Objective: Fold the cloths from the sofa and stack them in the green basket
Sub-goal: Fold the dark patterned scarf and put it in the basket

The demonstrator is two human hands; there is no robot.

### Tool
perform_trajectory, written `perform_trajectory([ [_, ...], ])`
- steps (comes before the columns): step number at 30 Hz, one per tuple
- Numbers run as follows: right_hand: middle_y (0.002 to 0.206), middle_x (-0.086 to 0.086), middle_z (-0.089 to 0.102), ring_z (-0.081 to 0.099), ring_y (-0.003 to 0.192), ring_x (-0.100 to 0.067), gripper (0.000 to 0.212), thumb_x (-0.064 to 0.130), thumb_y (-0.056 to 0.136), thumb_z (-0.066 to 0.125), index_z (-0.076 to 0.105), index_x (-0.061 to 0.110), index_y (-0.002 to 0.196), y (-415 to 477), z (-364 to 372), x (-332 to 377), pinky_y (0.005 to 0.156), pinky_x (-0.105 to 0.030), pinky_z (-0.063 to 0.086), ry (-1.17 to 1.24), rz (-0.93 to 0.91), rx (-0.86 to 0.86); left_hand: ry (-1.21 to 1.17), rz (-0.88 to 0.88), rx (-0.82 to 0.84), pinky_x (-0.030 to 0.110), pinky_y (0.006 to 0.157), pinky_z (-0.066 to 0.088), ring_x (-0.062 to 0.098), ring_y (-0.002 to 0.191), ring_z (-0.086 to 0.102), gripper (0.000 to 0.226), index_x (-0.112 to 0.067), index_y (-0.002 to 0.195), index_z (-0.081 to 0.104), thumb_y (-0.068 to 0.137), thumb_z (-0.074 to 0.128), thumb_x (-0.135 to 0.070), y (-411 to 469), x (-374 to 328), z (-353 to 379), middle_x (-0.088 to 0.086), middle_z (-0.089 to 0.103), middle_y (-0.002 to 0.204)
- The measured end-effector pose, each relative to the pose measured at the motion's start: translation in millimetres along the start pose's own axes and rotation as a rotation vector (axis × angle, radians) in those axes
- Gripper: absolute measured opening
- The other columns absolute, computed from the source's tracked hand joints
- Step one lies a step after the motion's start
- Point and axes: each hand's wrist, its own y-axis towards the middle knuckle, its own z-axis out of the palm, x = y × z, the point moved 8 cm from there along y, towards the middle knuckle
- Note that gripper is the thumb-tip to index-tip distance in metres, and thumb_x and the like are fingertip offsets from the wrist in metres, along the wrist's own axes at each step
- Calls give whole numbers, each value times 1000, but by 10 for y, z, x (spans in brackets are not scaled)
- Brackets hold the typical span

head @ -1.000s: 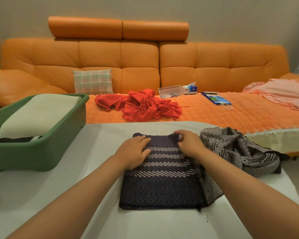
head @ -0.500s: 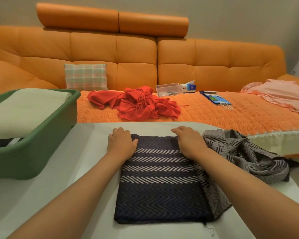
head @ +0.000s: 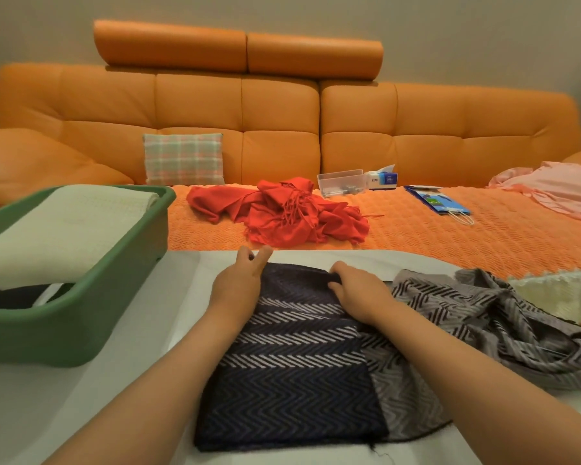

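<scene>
Sitting at nine o'clock on the white table [head: 141,347], the green basket [head: 81,330] holds a folded cream cloth [head: 64,236] on top of something dark. Behind it, at eleven o'clock, a plaid cushion [head: 183,159] leans against the orange sofa [head: 282,129]. The left hand [head: 239,290] rests on the far left corner of the folded dark zigzag cloth [head: 292,380], its fingers straight and spread and gripping nothing. At twelve o'clock a red scarf [head: 282,213] lies crumpled on the sofa seat. The right hand [head: 356,293] has its fingers curled over the dark cloth's far edge, pinching it. Grey zigzag fabric [head: 483,313] lies bunched at three o'clock, touching the dark cloth; whether it is the same piece cannot be told. A pink cloth [head: 557,189] lies at two o'clock on the sofa.
</scene>
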Motion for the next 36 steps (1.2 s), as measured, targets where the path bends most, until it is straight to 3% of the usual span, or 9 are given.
perform_trajectory([
  [5,122,-8,65,58,111,-31,26,34,101,52,57,19,121,233,153,531,86,-37,45,57,-80,22,261,-5,110,31,39,30,26,48,41,25,-12,101,52,82,61,2,-89,729,-18,10,44,94],
  [10,120,-8,66,59,110,-32,23,33,101,51,60,20,117,493,342,976,88,-37,44,74,-107,3,409,-93,111,41,58,53,27,67,50,13,-12,92,47,90,56,-3,-94,1165,-138,11,47,100],
  [14,120,-6,60,52,113,-30,24,25,98,49,58,22,120,630,319,1105,91,-40,38,-90,-111,-129,465,-166,99,38,87,45,29,111,50,28,-11,110,59,94,38,-2,-86,1239,-177,11,47,125],
  [17,121,-3,54,46,112,-28,32,17,94,52,57,23,126,574,255,1201,90,-40,35,-99,-222,-239,247,-105,1,45,103,38,37,129,43,38,-8,125,60,91,45,-2,-88,1126,-232,18,45,143],
  [21,127,-5,59,52,116,-29,33,20,96,49,63,18,126,317,223,1422,96,-45,41,8,-451,-188,79,-75,209,43,118,25,26,147,23,52,-14,151,35,104,40,-35,-282,975,-72,8,25,160],
  [24,128,-2,57,50,117,-26,36,22,96,46,60,20,130,60,164,1440,97,-42,40,9,-475,-200,-12,-65,177,41,116,28,21,145,24,54,-16,151,34,103,41,-39,-509,886,-195,3,29,157],
  [27,106,0,57,53,99,-24,24,28,90,52,65,24,109,-288,-42,1473,84,-41,44,84,-481,-253,-48,59,141,36,99,40,14,123,41,40,-25,132,50,98,48,-46,-774,727,-427,-8,44,133],
  [30,97,4,54,54,91,-19,20,39,82,57,63,28,97,-679,-39,1581,80,-40,47,112,-546,-62,-23,186,249,27,82,39,6,101,42,34,-35,105,50,84,55,-61,-1094,548,-583,-16,42,105],
  [36,114,4,45,44,109,-16,64,55,73,58,55,34,133,-1163,198,1554,95,-31,41,-6,-526,221,-27,182,514,26,82,45,3,97,42,47,-41,106,50,68,65,-64,-1582,468,-734,-18,45,103],
])
